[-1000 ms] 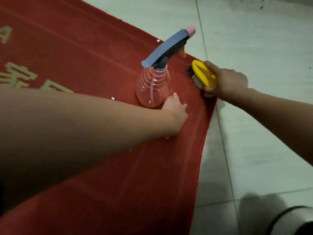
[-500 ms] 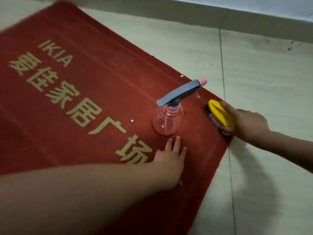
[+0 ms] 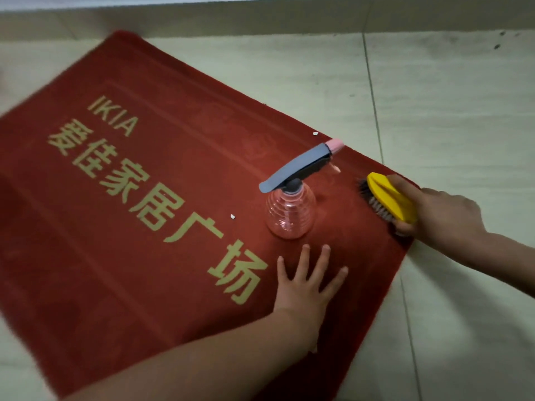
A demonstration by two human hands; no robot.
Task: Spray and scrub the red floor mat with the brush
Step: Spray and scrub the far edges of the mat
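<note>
The red floor mat (image 3: 144, 256) runs out of the frame at the left edge, and its near edge is covered at lower centre by the left forearm. Its far corner at upper left is smeared by blur. The right hand (image 3: 443, 218), at the right of the frame, curls round the yellow back of the brush (image 3: 390, 199). Most of its fingers are hidden behind the brush body. The dark bristles face down and left onto the mat's right corner; whether they press into the pile is hard to tell.

The mat lies askew on the pale tiled floor (image 3: 463, 111) and fills the left and centre. It bears gold lettering, "IKIA" above a diagonal row of characters. Two small white specks (image 3: 232, 217) sit on it. A clear spray bottle (image 3: 291, 209) with a grey trigger and pink nozzle stands upright on it, right of centre. The left hand (image 3: 304, 287) lies flat on the mat just below the bottle, fingers spread, apart from it.
</note>
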